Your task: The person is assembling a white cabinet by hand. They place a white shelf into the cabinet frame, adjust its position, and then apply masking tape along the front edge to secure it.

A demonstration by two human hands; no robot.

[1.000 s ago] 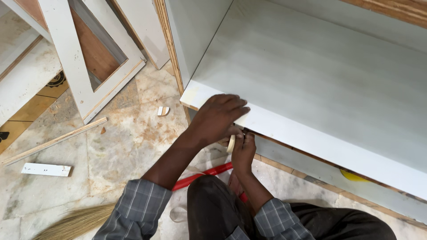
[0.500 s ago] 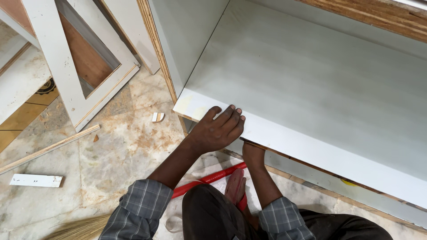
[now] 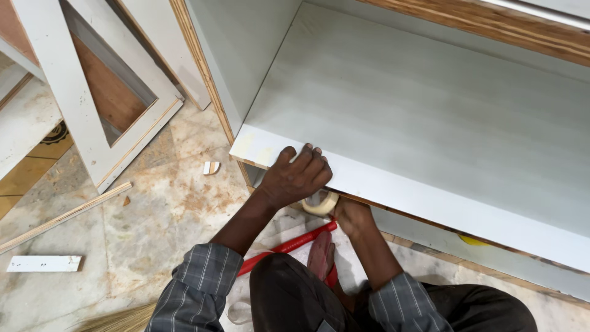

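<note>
My left hand [image 3: 298, 175] lies palm down on the front edge of a white cabinet shelf panel [image 3: 430, 141], fingers curled over the edge near its left corner. Just below the edge, my right hand [image 3: 350, 215] holds a cream roll of tape [image 3: 321, 203] against the underside of the panel. The roll is partly hidden by my left hand. Both forearms wear grey checked sleeves. My bare foot [image 3: 321, 255] rests on the floor below my hands.
A red strip [image 3: 289, 246] lies on the marble floor [image 3: 153, 215] under my knees. A white framed door panel [image 3: 92, 104] leans at the left. A thin wooden strip [image 3: 61, 215], a small white block [image 3: 44, 263] and a broom's bristles [image 3: 117, 320] lie nearby.
My left hand slid left along the shelf edge toward the corner. My right hand stayed under the edge, and the tape roll shows beneath my left hand again.
</note>
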